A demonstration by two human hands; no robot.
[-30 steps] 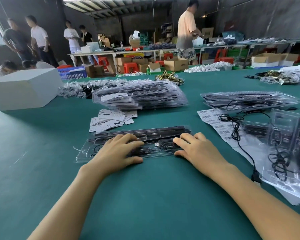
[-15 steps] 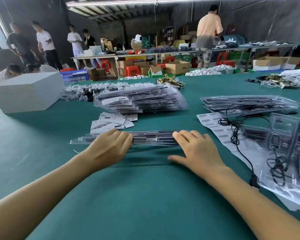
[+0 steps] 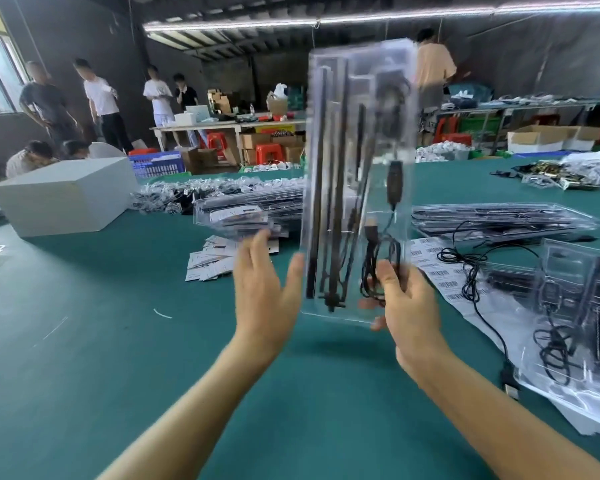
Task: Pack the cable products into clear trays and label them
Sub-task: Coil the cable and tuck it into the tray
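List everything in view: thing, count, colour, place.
packed clear tray: one, clear with black cable parts, held upright above the table
table: one, green, foreground
stack of packed trays: one, clear and black, centre left
second tray stack: one, clear and black, right
label cards: a loose pile, white, below the left stack
barcode sheet: one, white, right
loose cable: one, black, over the barcode sheet
box: one, white, far left
people: several, background
left hand: open, beside the tray
right hand: grip on the tray's lower corner

Two bare forearms, no sleeves, watch or rings showing; left hand [image 3: 262, 289] and right hand [image 3: 407, 306] ungloved
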